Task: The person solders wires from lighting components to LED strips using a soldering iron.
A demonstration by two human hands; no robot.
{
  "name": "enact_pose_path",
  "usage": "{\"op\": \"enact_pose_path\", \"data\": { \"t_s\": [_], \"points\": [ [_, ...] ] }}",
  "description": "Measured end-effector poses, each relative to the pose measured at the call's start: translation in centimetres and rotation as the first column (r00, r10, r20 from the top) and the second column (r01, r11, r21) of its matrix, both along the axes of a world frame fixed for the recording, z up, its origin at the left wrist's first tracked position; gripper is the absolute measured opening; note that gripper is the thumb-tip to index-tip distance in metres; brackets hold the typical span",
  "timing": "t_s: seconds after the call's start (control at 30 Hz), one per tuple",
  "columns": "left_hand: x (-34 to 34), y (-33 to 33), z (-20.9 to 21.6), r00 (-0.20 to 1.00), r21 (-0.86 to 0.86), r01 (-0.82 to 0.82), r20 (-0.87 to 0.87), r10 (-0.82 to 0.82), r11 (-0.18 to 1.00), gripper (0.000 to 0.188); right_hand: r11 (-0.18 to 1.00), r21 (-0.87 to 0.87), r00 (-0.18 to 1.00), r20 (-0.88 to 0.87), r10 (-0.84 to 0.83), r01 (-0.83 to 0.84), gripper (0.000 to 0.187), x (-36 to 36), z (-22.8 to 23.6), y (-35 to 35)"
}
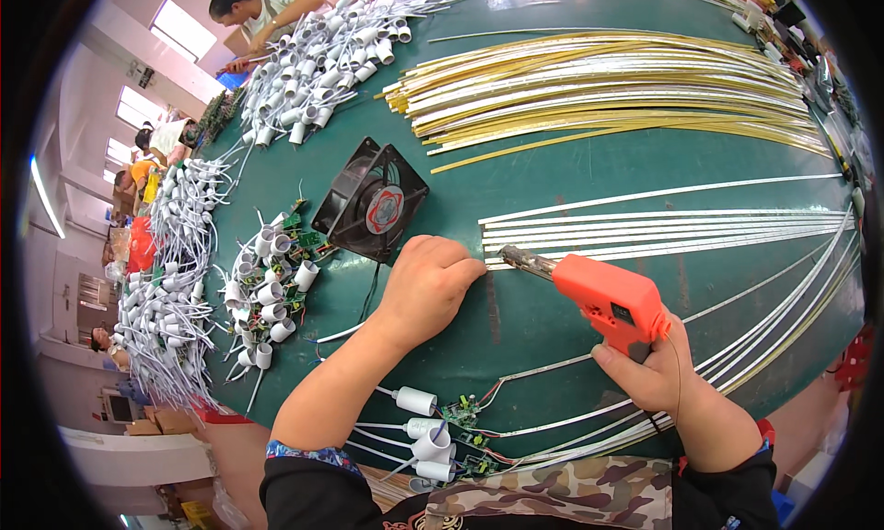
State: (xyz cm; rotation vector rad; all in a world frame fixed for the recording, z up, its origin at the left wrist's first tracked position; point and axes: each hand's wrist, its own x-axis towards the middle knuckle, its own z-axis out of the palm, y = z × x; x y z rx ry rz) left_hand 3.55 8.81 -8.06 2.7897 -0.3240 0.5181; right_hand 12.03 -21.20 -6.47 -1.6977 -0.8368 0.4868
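- Gripped firmly in the closed right hand, an orange tool pointed its metal nose at the near ends of pale strips; whether it touched them could not be told.
- Curled fingers hid the left hand's hold, if any, beside those same strip ends.
- Head view: brown cardboard boxes stood beyond the table's left side, their contents too small to make out.
- Just past the left hand, a square black fan stood tilted, between it and the heaped white cylinders with pale cables.
- Farther across lay a thick sheaf of yellow-and-silver strips, long, flat and narrow.
- Near the person's body, smooth hollow white cylinders lay beside green circuit boards, wired to more strips that ran past the right wrist.
- Beneath everything spread a smooth green tabletop.
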Motion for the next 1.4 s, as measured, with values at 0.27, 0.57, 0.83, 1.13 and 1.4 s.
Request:
{"op": "enact_pose_path", "data": {
  "t_s": [0.27,0.57,0.83,1.13,1.4],
  "points": [
    [-0.04,0.22,-0.26,1.0,-0.036,0.009,0.012,-0.009,0.999,0.017,1.0,0.011,0.996,-0.084,0.007,-0.006,0.045,-0.1,-0.6,-0.03],
    [0.08,0.16,-0.11,1.0,-0.008,0.015,-0.022,-0.015,1.0,0.017,1.0,0.0,0.999,-0.042,0.031,-0.031,0.045,-0.15,-0.42,0.31],
    [0.12,0.11,-0.29,1.0,0.014,0.01,-0.015,-0.01,1.0,0.016,0.999,0.008,0.999,0.006,0.039,-0.039,0.045,-0.11,-0.43,0.41],
    [0.21,0.15,-0.11,0.999,-0.023,0.009,-0.038,-0.01,1.0,0.016,0.999,-0.011,0.999,0.025,0.041,-0.041,0.047,-0.13,-0.52,0.39],
    [0.12,-0.04,-0.19,0.998,0.003,-0.003,-0.058,0.003,1.0,0.015,0.999,-0.001,0.999,0.014,0.045,-0.045,0.049,-0.36,-0.71,0.39]
  ]
}}
